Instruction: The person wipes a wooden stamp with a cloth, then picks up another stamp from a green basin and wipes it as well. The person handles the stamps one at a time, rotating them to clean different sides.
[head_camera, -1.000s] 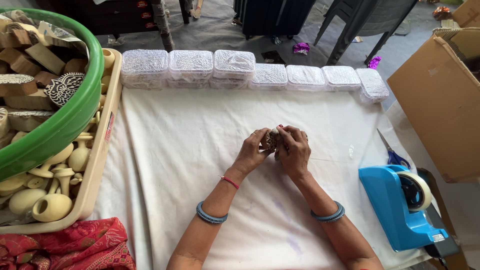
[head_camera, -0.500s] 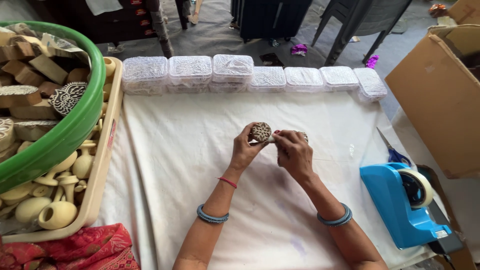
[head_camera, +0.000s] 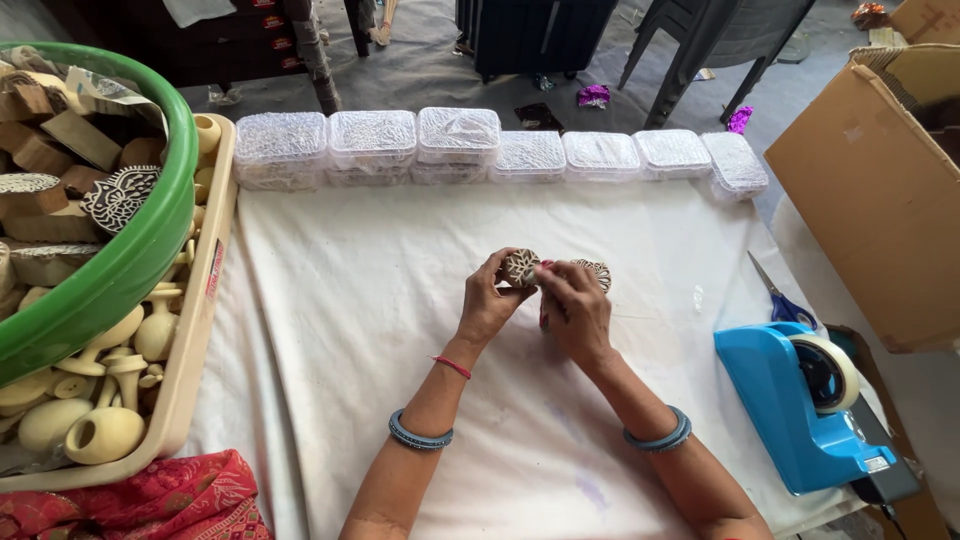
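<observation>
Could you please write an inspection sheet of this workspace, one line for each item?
Surface: white cloth over the table, faint stains near the front edge.
Job's things: small carved round block held up in the left hand; second carved block behind the right hand.
Clutter: row of clear lidded boxes along the far edge; green tub of carved wooden blocks; beige tray of turned wooden pieces; blue tape dispenser; scissors.
Grips: left hand closed on the round block; right hand's fingers meet it.
Cables: nothing seen.
Surroundings: cardboard box at right; red patterned fabric; chair legs on the grey floor.
</observation>
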